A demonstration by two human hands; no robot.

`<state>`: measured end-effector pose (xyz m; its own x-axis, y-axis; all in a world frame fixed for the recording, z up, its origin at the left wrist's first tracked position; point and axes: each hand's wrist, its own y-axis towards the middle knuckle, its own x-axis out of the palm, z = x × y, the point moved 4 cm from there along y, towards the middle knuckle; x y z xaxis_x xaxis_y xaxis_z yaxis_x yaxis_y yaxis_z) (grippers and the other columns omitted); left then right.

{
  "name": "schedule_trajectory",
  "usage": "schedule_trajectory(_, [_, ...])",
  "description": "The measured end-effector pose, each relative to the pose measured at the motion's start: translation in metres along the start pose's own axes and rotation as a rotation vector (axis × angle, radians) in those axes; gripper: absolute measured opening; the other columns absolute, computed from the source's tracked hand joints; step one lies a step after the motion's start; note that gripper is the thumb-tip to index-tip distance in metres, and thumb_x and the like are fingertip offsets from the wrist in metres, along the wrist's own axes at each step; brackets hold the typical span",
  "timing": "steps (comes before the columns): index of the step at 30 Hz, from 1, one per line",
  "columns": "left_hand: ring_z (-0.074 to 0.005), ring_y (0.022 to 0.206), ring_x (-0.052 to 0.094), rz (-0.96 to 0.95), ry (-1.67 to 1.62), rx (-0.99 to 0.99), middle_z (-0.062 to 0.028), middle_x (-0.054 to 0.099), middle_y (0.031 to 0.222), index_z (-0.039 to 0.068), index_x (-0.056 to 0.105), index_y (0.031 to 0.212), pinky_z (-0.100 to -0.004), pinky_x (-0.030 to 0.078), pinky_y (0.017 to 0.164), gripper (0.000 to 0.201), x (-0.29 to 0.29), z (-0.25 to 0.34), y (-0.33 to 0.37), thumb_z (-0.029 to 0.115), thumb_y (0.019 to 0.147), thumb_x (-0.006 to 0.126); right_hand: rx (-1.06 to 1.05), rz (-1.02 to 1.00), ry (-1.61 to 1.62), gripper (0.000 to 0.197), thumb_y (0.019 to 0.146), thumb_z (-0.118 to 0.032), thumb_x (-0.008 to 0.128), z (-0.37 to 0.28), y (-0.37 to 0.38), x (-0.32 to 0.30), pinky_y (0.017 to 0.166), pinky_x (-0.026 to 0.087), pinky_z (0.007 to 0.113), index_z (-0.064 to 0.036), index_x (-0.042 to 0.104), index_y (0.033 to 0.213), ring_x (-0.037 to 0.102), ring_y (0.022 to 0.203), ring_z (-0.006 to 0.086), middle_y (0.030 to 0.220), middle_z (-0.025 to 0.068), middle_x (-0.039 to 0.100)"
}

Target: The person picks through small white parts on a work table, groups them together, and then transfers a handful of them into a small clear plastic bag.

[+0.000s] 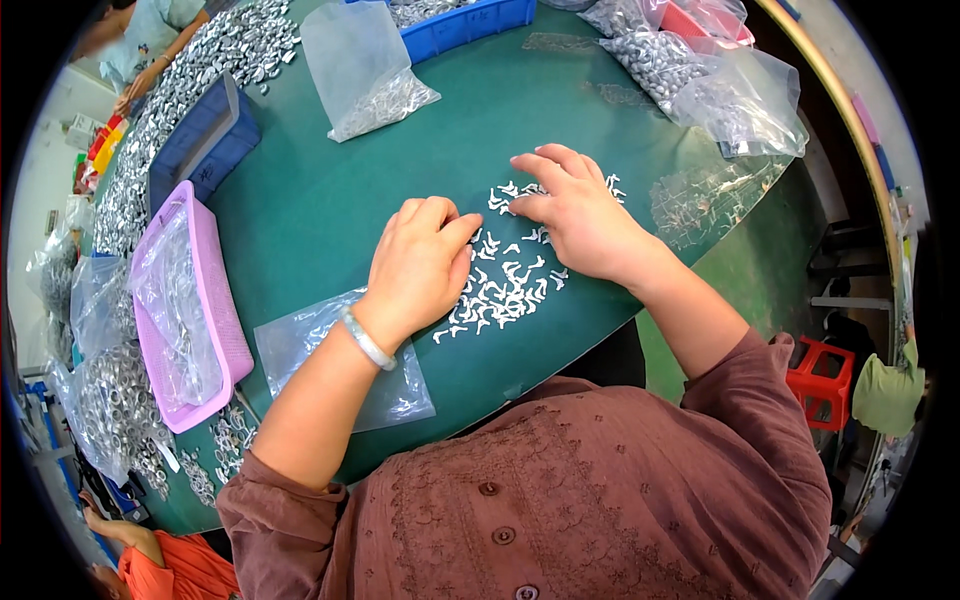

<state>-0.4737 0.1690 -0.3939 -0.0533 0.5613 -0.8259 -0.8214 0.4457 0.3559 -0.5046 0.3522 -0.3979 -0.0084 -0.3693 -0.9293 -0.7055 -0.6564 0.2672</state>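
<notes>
Small white hook-shaped metal pieces (503, 295) lie scattered on the green tabletop in front of me. At their left edge is my left hand (418, 262), palm down, its fingers bent and drawn together. Whatever the fingertips hold, if anything, is hidden. Over the far end of the scatter, my right hand (580, 215) has its thumb and fingers apart, and some pieces lie beneath and beside the fingers. A flat clear plastic bag (395, 392) lies partly under my left forearm.
A pink basket (222, 320) with plastic bags stands at the left, behind it a dark blue bin (215, 140) beside heaped metal parts (190, 95). A part-filled bag (365, 75) and a blue tray (470, 25) are at the far side. More bags (660, 65) lie far right.
</notes>
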Motion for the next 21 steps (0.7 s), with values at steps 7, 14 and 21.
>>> schedule_trajectory(7, [-0.0289,0.093,0.055,-0.049,0.042,-0.008,-0.0092,0.058,0.094,0.004,0.069,0.096,-0.0378,0.047,0.085,0.019,0.002,-0.002,0.001,0.002,0.078,0.063,-0.025,-0.037,0.077,0.035,0.074,-0.001,0.060,-0.003,-0.004,0.004,0.107,0.031,0.049,-0.0087,0.072,0.105,0.039,0.132,0.0360,0.136,0.0158,0.050])
schedule_trajectory(14, [-0.0294,0.093,0.055,-0.028,0.041,-0.017,-0.0098,0.059,0.095,0.004,0.069,0.098,-0.0384,0.047,0.084,0.022,-0.001,-0.002,0.002,0.000,0.078,0.061,-0.032,-0.026,0.024,0.035,0.075,0.000,0.059,-0.007,0.004,0.009,0.108,0.031,0.049,-0.0092,0.072,0.106,0.038,0.133,0.0361,0.137,0.0144,0.049])
schedule_trajectory(21, [-0.0298,0.094,0.055,-0.062,0.050,-0.022,-0.0102,0.058,0.098,0.006,0.069,0.104,-0.0385,0.047,0.086,0.030,0.004,0.002,0.011,-0.004,0.079,0.057,0.033,0.049,0.035,0.033,0.076,0.000,0.057,0.007,-0.001,-0.001,0.108,0.031,0.047,-0.0094,0.072,0.104,0.039,0.132,0.0365,0.135,0.0145,0.051])
